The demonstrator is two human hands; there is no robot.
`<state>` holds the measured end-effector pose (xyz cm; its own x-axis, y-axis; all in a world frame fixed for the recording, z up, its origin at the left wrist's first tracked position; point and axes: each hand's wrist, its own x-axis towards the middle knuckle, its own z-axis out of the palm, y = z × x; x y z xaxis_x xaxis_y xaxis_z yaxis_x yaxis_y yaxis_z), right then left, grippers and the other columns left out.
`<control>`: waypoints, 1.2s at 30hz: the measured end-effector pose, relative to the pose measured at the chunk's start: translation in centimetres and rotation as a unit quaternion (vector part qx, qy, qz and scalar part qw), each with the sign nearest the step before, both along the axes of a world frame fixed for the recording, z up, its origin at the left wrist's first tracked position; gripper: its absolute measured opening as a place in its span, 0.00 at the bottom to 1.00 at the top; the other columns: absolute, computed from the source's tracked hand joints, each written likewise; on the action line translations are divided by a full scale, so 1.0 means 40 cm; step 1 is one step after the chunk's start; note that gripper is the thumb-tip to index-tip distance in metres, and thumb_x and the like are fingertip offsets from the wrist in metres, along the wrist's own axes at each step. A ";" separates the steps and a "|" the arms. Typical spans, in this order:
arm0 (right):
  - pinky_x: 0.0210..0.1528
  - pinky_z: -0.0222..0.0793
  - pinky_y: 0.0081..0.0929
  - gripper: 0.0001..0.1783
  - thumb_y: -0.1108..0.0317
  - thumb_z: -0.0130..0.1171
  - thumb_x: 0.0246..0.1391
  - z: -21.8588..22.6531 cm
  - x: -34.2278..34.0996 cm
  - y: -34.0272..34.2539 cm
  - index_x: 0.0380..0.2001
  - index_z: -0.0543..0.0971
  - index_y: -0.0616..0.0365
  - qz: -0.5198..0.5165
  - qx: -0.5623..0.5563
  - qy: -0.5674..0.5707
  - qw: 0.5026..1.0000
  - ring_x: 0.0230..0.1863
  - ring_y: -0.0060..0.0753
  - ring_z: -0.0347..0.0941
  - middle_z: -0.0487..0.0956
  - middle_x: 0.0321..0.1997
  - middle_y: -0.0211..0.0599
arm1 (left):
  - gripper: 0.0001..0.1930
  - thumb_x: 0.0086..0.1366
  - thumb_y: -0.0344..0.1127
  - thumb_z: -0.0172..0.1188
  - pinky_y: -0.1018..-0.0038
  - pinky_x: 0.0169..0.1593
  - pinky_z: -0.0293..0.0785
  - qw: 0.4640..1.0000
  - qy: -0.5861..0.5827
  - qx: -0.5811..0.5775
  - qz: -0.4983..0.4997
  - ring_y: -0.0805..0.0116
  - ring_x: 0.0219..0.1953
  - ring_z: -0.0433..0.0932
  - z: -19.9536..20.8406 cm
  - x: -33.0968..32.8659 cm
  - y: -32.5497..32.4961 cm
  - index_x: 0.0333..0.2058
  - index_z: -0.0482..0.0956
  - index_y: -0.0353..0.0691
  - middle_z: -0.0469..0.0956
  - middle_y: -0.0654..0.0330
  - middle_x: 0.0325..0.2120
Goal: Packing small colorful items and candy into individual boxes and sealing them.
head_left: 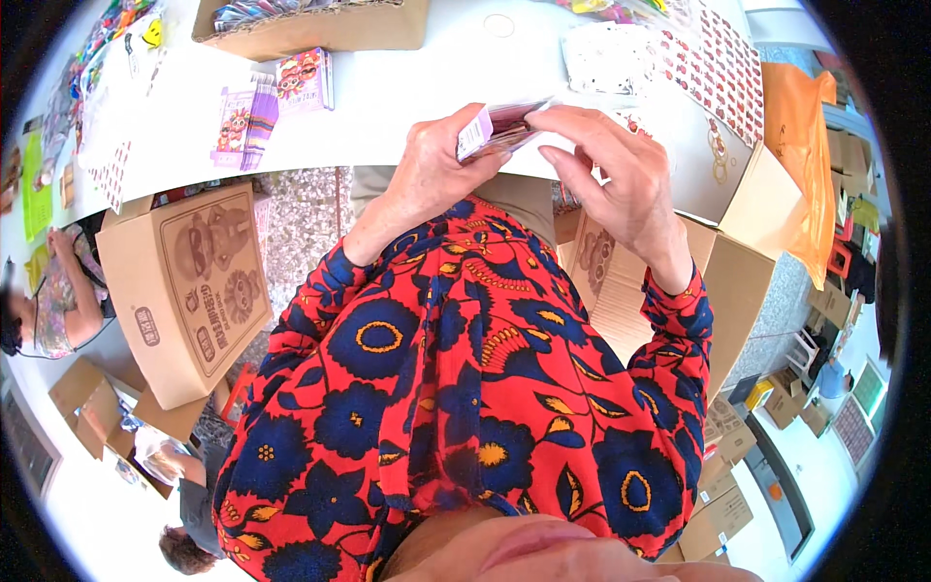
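1 small flat packet is the thing in hand in the head view, held up over the near edge of the table (388, 126): packet (498, 129). It lies at about 2 o'clock from the left hand (434, 158) and between 9 and 10 o'clock from the right hand (624, 179); its long axis seems to run from 8 toward 2 o'clock. The left hand is nearer, its fingers and thumb grasping the packet's lower left end. The right hand is loosely spread, with the index fingertip at the packet's right end, seemingly touching it, the thumb apart, and nothing visibly clasped between the 2. The packet shows a pale lilac and white outer face with a printed patch, a darker reddish-brown area further in, and a thin, shiny edge toward 2 o'clock; whether that edge is film or card is too small to tell. From the packet, a fanned stack of purple-edged packs (258, 123) lies at 9 o'clock, a smaller stack (304, 81) between 9 and 10, an open cardboard box (335, 33) at 10, and a heap of white pieces (606, 60) at 2.
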<state>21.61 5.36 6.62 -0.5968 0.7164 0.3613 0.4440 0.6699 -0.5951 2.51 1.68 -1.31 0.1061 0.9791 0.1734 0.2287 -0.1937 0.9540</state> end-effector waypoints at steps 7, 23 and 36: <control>0.28 0.67 0.14 0.21 0.80 0.60 0.46 -0.013 -0.003 0.017 0.46 0.75 0.57 -0.004 -0.080 0.093 0.992 0.29 0.18 0.73 0.79 0.43 0.33 | 0.18 0.54 0.24 0.62 0.78 0.43 0.74 0.983 -0.151 -0.097 -0.045 0.76 0.37 0.77 0.023 -0.003 -0.009 0.45 0.74 0.33 0.80 0.59 0.36; 0.57 0.63 0.27 0.28 0.81 0.62 0.46 -0.132 -0.069 0.013 0.53 0.68 0.64 0.021 -0.173 0.221 0.960 0.51 0.26 0.69 0.71 0.54 0.38 | 0.21 0.54 0.26 0.65 0.79 0.42 0.74 0.954 -0.254 -0.156 -0.018 0.79 0.39 0.75 0.060 -0.024 -0.009 0.48 0.71 0.32 0.78 0.60 0.38; 0.51 0.68 0.24 0.22 0.80 0.62 0.48 -0.098 -0.055 0.021 0.48 0.70 0.63 -0.007 -0.262 0.264 0.928 0.47 0.25 0.72 0.74 0.45 0.35 | 0.38 0.53 0.32 0.67 0.74 0.40 0.74 0.997 -0.063 0.032 0.022 0.70 0.38 0.77 0.051 -0.064 -0.019 0.61 0.57 0.42 0.74 0.52 0.47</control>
